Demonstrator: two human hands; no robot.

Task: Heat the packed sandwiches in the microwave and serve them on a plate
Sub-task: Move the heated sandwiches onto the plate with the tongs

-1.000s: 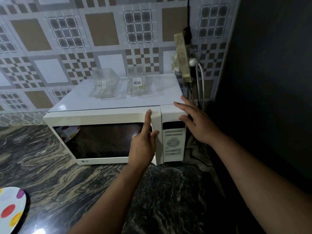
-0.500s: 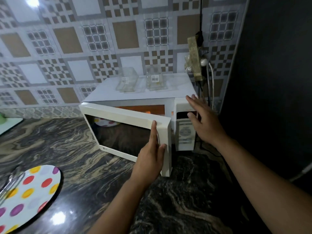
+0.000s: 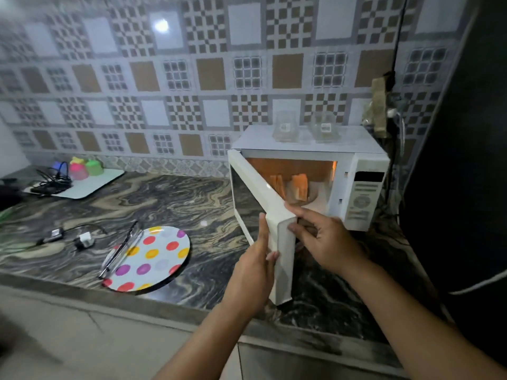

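The sandwiches (image 3: 297, 187), triangular halves standing in the lit microwave (image 3: 365, 182), look soft, light and probably hot, best lifted by the crusts or with the metal tongs (image 3: 120, 249) on the glossy dotted plate (image 3: 153, 259). Both hands, left (image 3: 253, 272) and right (image 3: 326, 239), grasp the stiff white door (image 3: 277, 226) above the marbled bench (image 3: 178, 198).

We see a patterned tile wall (image 3: 192, 78) behind a dark marbled counter (image 3: 170, 198), a lamp's glare (image 3: 161, 25) on the tiles.
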